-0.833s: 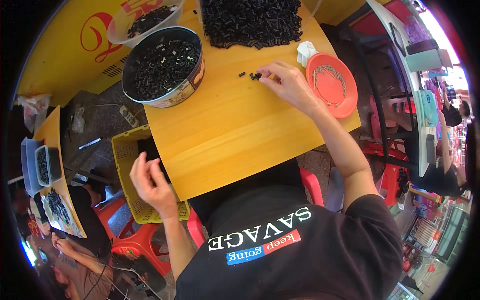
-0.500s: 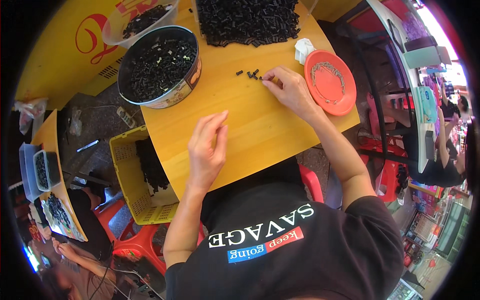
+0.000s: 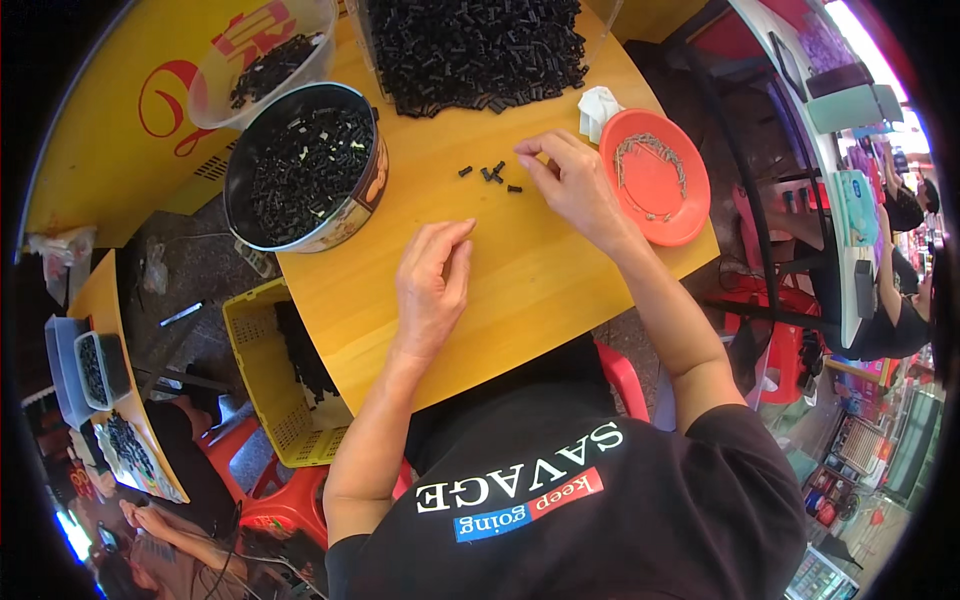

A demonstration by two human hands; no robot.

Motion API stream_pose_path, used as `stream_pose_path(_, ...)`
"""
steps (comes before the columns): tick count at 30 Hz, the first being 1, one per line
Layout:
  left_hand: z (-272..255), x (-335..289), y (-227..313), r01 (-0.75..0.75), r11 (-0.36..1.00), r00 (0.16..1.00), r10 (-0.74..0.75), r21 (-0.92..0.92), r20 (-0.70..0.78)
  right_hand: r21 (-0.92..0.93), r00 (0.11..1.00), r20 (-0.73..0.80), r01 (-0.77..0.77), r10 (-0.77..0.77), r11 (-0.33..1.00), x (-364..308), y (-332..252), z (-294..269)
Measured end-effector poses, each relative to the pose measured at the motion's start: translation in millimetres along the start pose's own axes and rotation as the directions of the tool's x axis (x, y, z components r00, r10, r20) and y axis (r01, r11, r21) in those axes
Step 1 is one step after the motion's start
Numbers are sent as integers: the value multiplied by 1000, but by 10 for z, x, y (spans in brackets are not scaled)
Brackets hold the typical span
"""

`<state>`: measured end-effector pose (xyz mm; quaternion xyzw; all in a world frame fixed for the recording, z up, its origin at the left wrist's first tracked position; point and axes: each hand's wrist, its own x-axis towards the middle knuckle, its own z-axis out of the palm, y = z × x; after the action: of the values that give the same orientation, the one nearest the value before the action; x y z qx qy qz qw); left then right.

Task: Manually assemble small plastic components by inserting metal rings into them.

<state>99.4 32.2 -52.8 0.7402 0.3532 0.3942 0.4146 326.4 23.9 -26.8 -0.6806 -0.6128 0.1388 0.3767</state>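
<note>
The fingers [image 3: 538, 146] of our right hand [image 3: 583, 190] stand slightly parted, holding nothing; our left hand [image 3: 429, 288] curves half open, gripping nothing visible. We see small black pieces [image 3: 496, 178] on the counter [image 3: 530, 270] at upper centre, a red bowl [image 3: 660, 183] upper right.

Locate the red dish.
In the head view, the red dish sits toward the right edge of the wooden table, right of the right hand, beside a crumpled white tissue.
</note>
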Motion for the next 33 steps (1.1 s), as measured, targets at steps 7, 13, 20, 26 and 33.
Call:
stream_pose_path(7,-1,8,-5,-8,1000,1000,8,11,2,-186,994,-88,54,-71,981,466,143,175)
stream_pose_path(13,-7,11,21,13,1000,1000,-14,13,4,-269,1000,-24,-4,-2,963,590,191,283)
stream_pose_path(20,-17,16,-4,-12,1000,1000,12,20,-2,-206,998,49,-34,45,978,515,182,213)
stream_pose_path(26,-14,13,-4,-30,999,1000,30,27,-4,-223,1000,9,17,-15,975,558,197,268)
stream_pose_path(33,-40,32,35,71,980,997,-75,-184,-12,128,992,110,-73,59,989,400,47,129)
